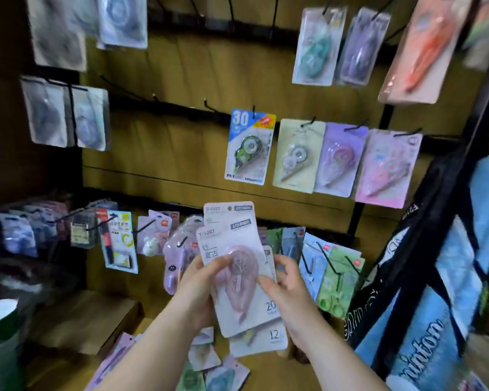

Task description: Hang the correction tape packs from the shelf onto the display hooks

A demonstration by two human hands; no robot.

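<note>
Low in the frame, loose correction tape packs point(209, 368) lie scattered on a wooden shelf point(266, 371). Just above them, at lower centre, the person's left hand point(201, 289) and right hand point(287, 289) both grip a small stack of packs point(237, 277), the front one holding a pink dispenser. Behind the stack, at centre, more packs hang on black display hooks point(305, 124), including a blue pack marked 30 point(249, 148). Blurred packs fill the upper corners.
</note>
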